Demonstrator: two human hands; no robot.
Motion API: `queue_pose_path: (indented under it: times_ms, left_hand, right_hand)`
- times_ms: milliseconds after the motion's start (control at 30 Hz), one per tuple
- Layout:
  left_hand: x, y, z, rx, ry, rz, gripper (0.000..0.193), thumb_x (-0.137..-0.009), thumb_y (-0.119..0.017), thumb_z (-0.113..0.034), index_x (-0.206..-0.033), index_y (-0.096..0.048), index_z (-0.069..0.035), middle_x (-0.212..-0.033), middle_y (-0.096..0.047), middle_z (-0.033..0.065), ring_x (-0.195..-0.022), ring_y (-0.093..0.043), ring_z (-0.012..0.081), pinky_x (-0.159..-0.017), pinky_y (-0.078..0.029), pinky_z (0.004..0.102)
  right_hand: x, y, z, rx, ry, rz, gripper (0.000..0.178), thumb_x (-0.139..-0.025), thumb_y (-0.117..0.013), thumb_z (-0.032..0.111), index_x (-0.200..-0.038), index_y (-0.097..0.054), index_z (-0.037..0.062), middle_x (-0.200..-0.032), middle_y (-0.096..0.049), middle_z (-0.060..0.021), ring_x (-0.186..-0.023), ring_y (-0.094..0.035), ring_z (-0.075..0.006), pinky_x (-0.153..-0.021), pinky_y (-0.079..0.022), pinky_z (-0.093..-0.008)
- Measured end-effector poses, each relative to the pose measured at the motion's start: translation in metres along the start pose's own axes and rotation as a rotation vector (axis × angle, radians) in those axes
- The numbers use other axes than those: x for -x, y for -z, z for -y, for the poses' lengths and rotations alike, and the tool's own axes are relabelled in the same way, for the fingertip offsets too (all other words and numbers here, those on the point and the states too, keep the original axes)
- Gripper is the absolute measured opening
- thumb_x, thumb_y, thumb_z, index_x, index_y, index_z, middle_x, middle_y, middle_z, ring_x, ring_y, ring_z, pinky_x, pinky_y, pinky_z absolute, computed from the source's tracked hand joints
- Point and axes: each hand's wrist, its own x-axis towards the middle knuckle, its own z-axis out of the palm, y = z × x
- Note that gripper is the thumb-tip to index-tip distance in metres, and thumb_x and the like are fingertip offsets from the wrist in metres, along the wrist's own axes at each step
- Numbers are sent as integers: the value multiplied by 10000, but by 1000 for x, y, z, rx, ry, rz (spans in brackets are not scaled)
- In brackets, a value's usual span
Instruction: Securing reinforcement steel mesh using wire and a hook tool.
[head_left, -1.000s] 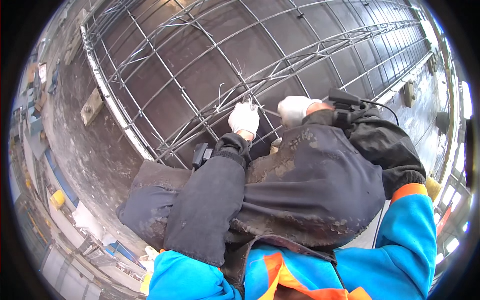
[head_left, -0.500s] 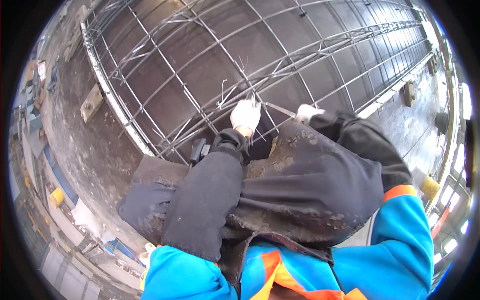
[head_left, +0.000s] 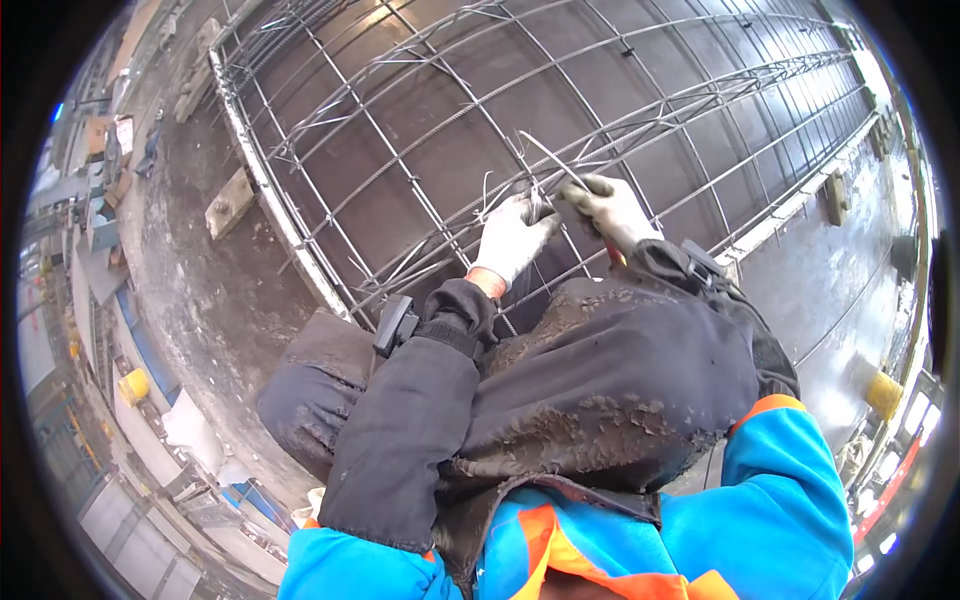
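Both my hands wear white gloves and meet at a crossing of the steel rebar mesh (head_left: 460,115), close to a lattice girder (head_left: 660,108). My left hand (head_left: 513,238) is closed, its fingers and thumb pinched around a small bunch of thin tie wires (head_left: 535,203) at the crossing. Just to its right, my right hand (head_left: 617,213) is closed on the lower end of a thin pale strip (head_left: 548,152), which curves up and left over the bars. Whether the strip is wire or plastic I cannot tell. Another loose pale tie end (head_left: 486,190) sticks up left of my left hand.
A pale form edge (head_left: 290,225) runs along the mesh's left side, with a wooden block (head_left: 231,203) outside it. Another form edge (head_left: 765,208) borders the right, beside a second block (head_left: 836,200). My bent knees, in mud-crusted dark trousers (head_left: 620,350), are close below my hands.
My right hand has come in and up beside my left hand, and the strip now points up instead of stretching right. My left hand remains at the crossing; the view has shifted slightly.
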Motion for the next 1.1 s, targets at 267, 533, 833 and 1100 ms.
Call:
queue_pose_path:
  times_ms: [267,533,833,1100]
  left_hand:
    - [18,30,-8,-439,-75,-94,292,-864,-715,-323,-1043,-721,-93,-1012,-673,133,-940,-653,325,-835,-524,410]
    - [36,40,0,-323,-144,-191,286,-869,-710,-327,-973,-705,-61,-984,-672,144,-920,-649,350,-824,-522,420]
    - [29,34,-3,179,43,-253,231,-849,-753,-210,-987,-702,-31,-881,-740,58,-748,-658,126,-751,-525,286]
    - [29,22,46,-184,82,-464,207,-905,-665,-266,-935,-728,-71,-842,-714,134,-752,-681,251,-738,-522,349]
  right_hand:
    - [-23,-42,14,-57,115,90,145,-876,-735,149,-918,-700,15,-685,-613,1,-527,-516,-57,-452,-362,-221]
    - [-22,-48,23,-171,56,155,194,-919,-725,240,-901,-642,65,-670,-565,34,-549,-521,-72,-484,-391,-227]
    - [-26,-61,17,-424,156,123,239,-939,-705,277,-918,-641,48,-657,-571,4,-496,-511,-98,-464,-411,-260]
    - [-43,-29,56,-274,315,-195,210,-924,-705,245,-881,-657,45,-674,-607,-10,-534,-554,-99,-481,-427,-253]
